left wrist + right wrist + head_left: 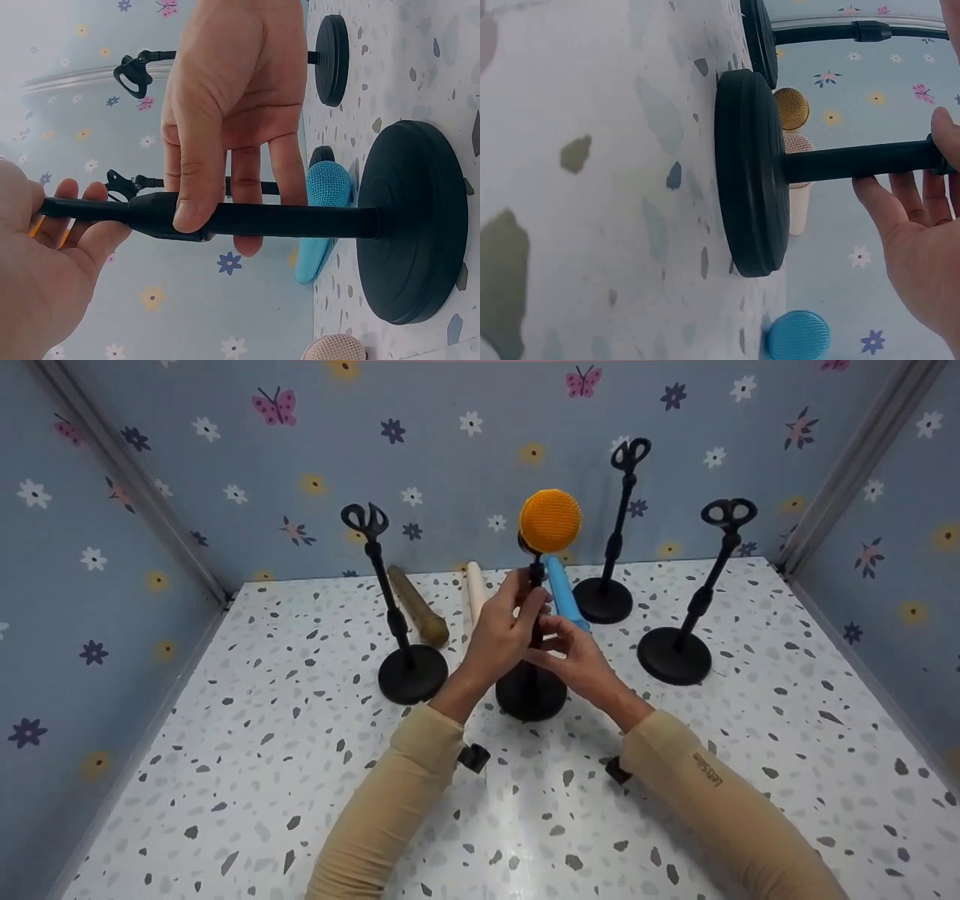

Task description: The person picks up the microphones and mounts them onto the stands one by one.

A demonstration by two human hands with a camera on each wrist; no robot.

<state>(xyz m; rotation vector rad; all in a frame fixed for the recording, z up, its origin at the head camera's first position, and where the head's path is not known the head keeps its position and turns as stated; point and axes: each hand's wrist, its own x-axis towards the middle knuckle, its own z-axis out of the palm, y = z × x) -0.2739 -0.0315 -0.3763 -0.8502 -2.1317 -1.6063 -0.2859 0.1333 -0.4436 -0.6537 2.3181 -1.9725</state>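
A black microphone stand (pixel 531 697) stands upright on the speckled table between both hands, its round base flat on the surface. An orange microphone (pixel 551 521) sits in the clip at its top, its round head toward the head camera. My left hand (pixel 495 626) grips the thin upper pole below the clip. Lower down, my right hand (pixel 581 656) holds the thicker collar (pixel 161 214), thumb on one side and fingers behind the pole. The left wrist view shows both hands on the same pole, one above the other.
Behind the hands lie a brown microphone (pixel 420 607), a cream microphone (pixel 475 585) and a blue microphone (pixel 566 596). Bare-clipped stands rise at left (pixel 412 675), back right (pixel 602 601) and right (pixel 675 658). Flower-patterned walls (pixel 465 457) enclose the back and sides.
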